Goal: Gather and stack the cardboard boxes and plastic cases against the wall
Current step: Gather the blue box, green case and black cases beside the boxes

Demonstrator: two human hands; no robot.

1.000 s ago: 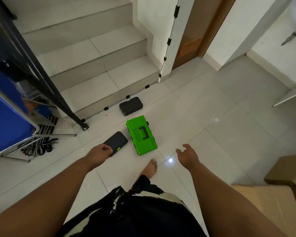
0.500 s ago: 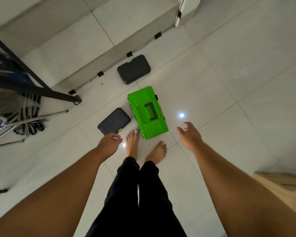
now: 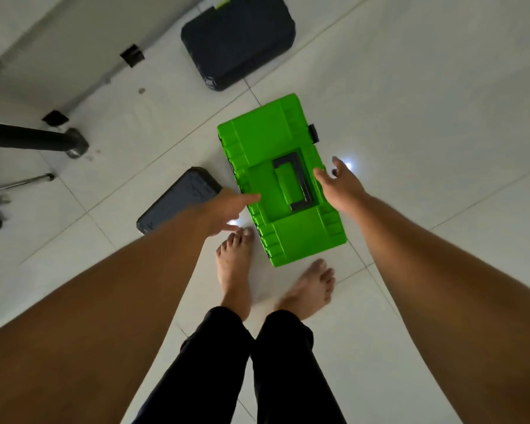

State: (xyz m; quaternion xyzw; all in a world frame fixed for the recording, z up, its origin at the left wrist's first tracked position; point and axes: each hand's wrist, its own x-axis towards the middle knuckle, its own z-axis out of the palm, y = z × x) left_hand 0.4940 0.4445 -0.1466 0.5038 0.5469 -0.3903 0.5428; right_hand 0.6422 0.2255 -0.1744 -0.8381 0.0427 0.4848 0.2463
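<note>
On pale floor tiles [image 3: 426, 87], a green toolbox [image 3: 266, 142] lies beside 2 dark cases [image 3: 239, 35].

A glossy floor of large white tiles [image 3: 410, 87] with thin grey grout lines filled the view. A pale tiled stair step [image 3: 43, 41] crossed the upper left, with small black square tabs [image 3: 131, 55] along its base. A black round railing post [image 3: 28, 139] met the floor at left, above a thin chrome rod [image 3: 19, 182]. A bright white light reflection [image 3: 349, 164] shone on the tiles.
</note>
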